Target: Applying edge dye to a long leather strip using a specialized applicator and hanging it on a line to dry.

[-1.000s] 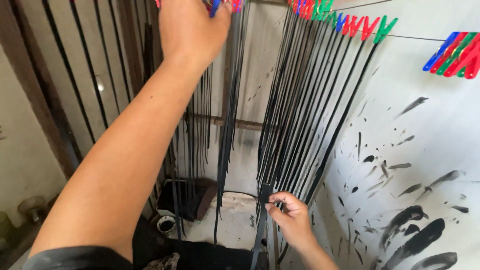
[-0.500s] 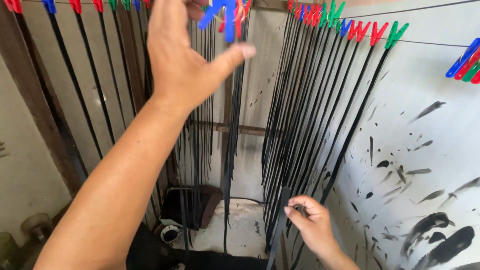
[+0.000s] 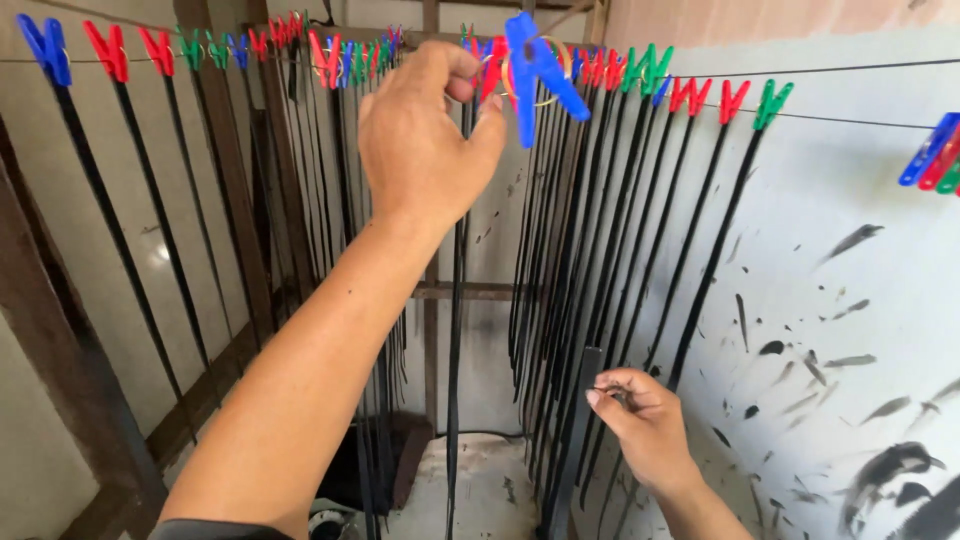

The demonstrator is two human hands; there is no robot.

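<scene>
Here, the left hand (image 3: pixel 425 140) reaches up, fingers pinched together on a blue clothespin (image 3: pixel 532 72) at the wire line (image 3: pixel 850 118). Below, the right hand (image 3: pixel 640 420) grips a thin black strip (image 3: pixel 578 440) between thumb and fingers. Judging by this, pegging is underway; next, the strip's end must meet the opened pin.

Left hand (image 3: pixel 425 140) pinches blue clothespin (image 3: pixel 535 75); right hand (image 3: pixel 640 420) grips black strip (image 3: pixel 575 440).

One head-worn camera looks forward and slightly upward from close behind the raised left hand (image 3: pixel 425 140), facing a wire line of coloured plastic clothespegs (image 3: pixel 690 95) across the top, white paint-spattered wall (image 3: pixel 850 250) right.
</scene>
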